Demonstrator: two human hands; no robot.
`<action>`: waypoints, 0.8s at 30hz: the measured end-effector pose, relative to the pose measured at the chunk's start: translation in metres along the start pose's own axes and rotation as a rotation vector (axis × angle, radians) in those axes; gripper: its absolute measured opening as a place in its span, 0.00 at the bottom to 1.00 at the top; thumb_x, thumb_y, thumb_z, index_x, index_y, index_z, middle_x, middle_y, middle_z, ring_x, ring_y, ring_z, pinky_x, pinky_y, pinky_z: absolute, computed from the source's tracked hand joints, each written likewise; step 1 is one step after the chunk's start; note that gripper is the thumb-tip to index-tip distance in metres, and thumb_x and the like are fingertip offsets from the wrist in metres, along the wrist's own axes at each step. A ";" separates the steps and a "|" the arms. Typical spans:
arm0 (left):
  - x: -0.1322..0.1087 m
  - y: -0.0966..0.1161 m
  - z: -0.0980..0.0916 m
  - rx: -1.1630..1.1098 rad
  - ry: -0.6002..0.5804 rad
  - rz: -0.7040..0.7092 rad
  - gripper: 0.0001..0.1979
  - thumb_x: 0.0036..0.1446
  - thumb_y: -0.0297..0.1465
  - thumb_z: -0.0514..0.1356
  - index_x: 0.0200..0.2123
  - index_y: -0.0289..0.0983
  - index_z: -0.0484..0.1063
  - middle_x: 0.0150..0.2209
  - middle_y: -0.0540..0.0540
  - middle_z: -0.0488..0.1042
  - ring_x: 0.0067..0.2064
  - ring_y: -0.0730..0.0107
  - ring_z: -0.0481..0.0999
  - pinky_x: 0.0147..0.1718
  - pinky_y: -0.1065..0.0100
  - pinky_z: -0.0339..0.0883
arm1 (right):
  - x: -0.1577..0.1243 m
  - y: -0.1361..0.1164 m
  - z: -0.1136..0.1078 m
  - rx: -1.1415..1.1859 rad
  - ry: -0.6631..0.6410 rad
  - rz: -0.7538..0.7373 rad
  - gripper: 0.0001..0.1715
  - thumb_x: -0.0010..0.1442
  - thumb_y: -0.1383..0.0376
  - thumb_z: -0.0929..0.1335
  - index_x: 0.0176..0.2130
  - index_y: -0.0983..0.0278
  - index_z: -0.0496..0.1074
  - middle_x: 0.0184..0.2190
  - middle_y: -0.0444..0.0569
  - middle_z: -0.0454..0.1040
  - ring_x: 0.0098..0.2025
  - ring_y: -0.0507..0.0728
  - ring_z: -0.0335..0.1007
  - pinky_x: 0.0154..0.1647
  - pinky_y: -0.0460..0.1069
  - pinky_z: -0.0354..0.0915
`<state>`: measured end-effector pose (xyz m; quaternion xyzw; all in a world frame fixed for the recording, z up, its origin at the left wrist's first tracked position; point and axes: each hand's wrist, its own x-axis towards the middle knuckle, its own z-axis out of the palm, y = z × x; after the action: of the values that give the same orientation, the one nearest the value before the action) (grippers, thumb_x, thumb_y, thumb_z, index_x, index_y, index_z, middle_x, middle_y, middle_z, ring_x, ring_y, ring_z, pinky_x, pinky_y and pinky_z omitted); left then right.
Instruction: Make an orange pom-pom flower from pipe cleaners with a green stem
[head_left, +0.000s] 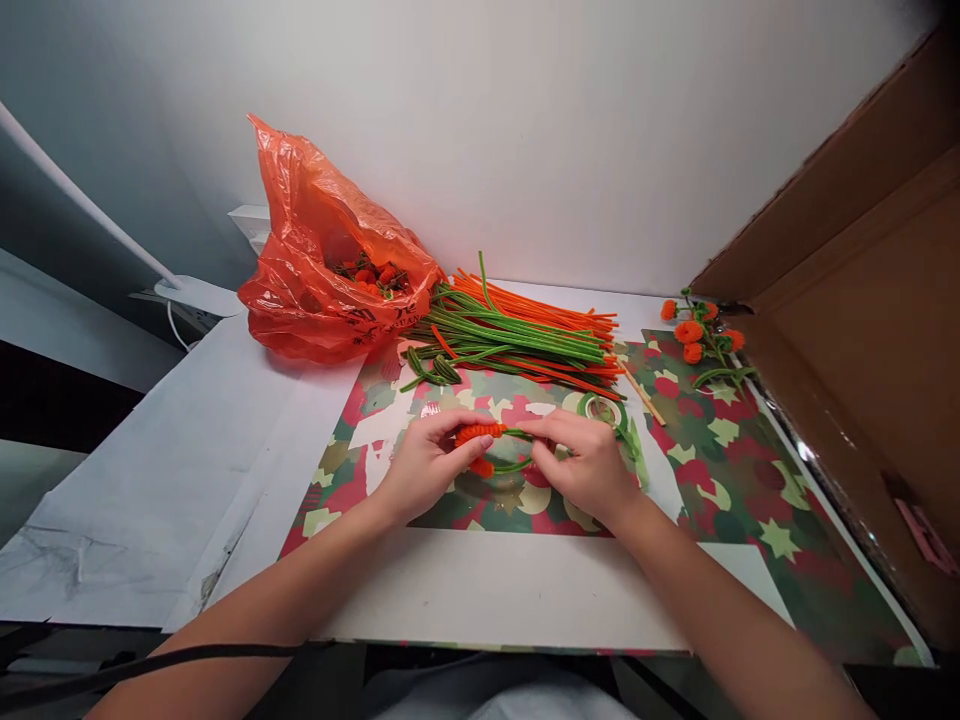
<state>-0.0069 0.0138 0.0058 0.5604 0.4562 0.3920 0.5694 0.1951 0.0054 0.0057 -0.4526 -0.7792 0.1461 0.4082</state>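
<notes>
My left hand (433,455) is closed around an orange coil of pipe cleaner (480,433), thumb pressed against its front. From the coil a green pipe cleaner stem (516,434) runs right to my right hand (583,460), whose thumb and fingers pinch it. Below the coil lies a second orange piece (481,468) with a green stem (512,468) reaching toward my right hand; whether it is joined to the first I cannot tell. Just behind my right hand rests a roll of green tape (601,408). My right fingertips are partly hidden.
A bundle of green and orange pipe cleaners (525,335) lies behind my hands. An orange plastic bag (315,270) with orange flowers inside stands back left. Finished orange flowers (694,335) lie back right, near a thin stick (643,395) and a cardboard box wall (847,270).
</notes>
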 end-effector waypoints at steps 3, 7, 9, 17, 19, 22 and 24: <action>0.001 -0.001 0.000 0.002 0.022 0.025 0.14 0.52 0.37 0.66 0.42 0.37 0.76 0.36 0.45 0.79 0.35 0.62 0.80 0.32 0.65 0.76 | 0.001 -0.002 -0.002 -0.024 -0.018 0.011 0.18 0.56 0.75 0.64 0.40 0.62 0.79 0.30 0.46 0.79 0.30 0.54 0.74 0.33 0.48 0.69; 0.002 -0.002 0.000 -0.040 0.127 0.067 0.21 0.48 0.34 0.69 0.46 0.38 0.72 0.38 0.46 0.78 0.37 0.65 0.79 0.30 0.70 0.76 | 0.002 -0.005 -0.001 0.048 0.106 0.130 0.14 0.58 0.73 0.65 0.39 0.62 0.78 0.34 0.47 0.81 0.31 0.54 0.76 0.33 0.47 0.71; 0.002 -0.001 0.001 -0.048 0.174 0.039 0.19 0.50 0.35 0.68 0.45 0.37 0.72 0.35 0.47 0.77 0.32 0.69 0.78 0.26 0.71 0.74 | 0.002 -0.007 0.000 0.094 0.117 0.198 0.12 0.58 0.72 0.66 0.38 0.63 0.78 0.33 0.47 0.81 0.30 0.53 0.77 0.31 0.47 0.71; 0.002 0.003 -0.005 0.042 0.073 0.042 0.12 0.52 0.35 0.66 0.39 0.35 0.77 0.28 0.47 0.78 0.27 0.67 0.78 0.26 0.68 0.74 | 0.000 -0.008 0.002 0.123 0.019 0.180 0.12 0.60 0.71 0.65 0.38 0.62 0.78 0.34 0.47 0.81 0.37 0.56 0.78 0.37 0.48 0.71; 0.002 0.004 -0.008 0.099 -0.001 0.043 0.12 0.53 0.35 0.65 0.39 0.35 0.77 0.28 0.46 0.79 0.27 0.66 0.79 0.27 0.68 0.74 | 0.000 -0.007 0.001 0.113 -0.005 0.161 0.12 0.60 0.72 0.65 0.38 0.62 0.78 0.32 0.46 0.81 0.34 0.55 0.77 0.36 0.48 0.70; 0.003 0.005 -0.010 0.124 -0.009 0.039 0.14 0.53 0.36 0.65 0.41 0.35 0.77 0.30 0.45 0.79 0.29 0.66 0.79 0.29 0.67 0.74 | 0.000 -0.007 0.000 0.114 -0.024 0.171 0.11 0.61 0.71 0.65 0.38 0.62 0.77 0.33 0.46 0.80 0.34 0.54 0.76 0.35 0.47 0.69; 0.004 0.005 -0.008 0.076 0.057 0.044 0.19 0.50 0.35 0.67 0.45 0.36 0.75 0.33 0.46 0.78 0.32 0.67 0.79 0.32 0.68 0.75 | 0.001 -0.007 0.000 0.129 -0.002 0.207 0.10 0.61 0.70 0.65 0.39 0.62 0.76 0.34 0.46 0.80 0.34 0.54 0.76 0.35 0.47 0.69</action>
<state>-0.0133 0.0203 0.0107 0.5801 0.4745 0.4026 0.5255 0.1905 0.0017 0.0103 -0.5032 -0.7179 0.2376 0.4183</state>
